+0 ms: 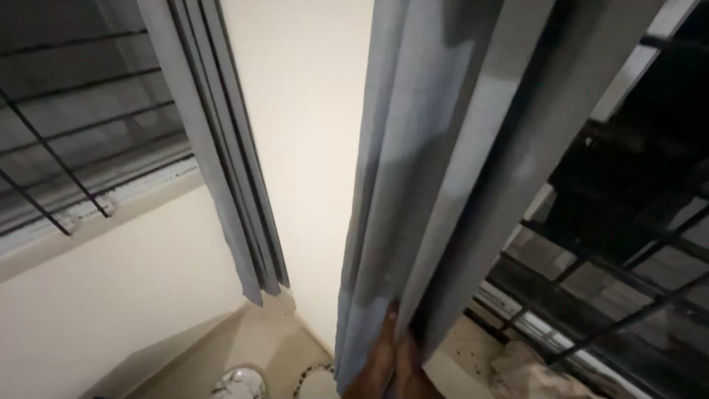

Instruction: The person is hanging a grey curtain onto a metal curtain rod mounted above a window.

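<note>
**A:** What does the head camera show?

**B:** One hand [388, 362] comes up from the bottom edge, fingers [390, 325] pressed flat into the folds of a grey-blue curtain [443, 170]. Which hand it is cannot be told; I take it for the right. It looks only partly closed, gathering cloth rather than clamping it. The other hand is out of view.

**A:** Where is the curtain relative to that hand?

**B:** Directly above and around it. The cloth hangs in long pleats, bunched where the fingers push in, which is likely why the folds stand close together there.

**A:** And around it?

**B:** To the hand's right, a dark window with black metal bars [628, 244], its sill [473, 347] just beside the hand. Well to the hand's left hangs a second grey-blue curtain [221, 148], gathered narrow beside another barred window [66, 133]. Between the two curtains is a bare cream wall [303, 111]. Below and left of the hand, two round pale objects [240, 384] lie on the floor; what they are is unclear.
</note>
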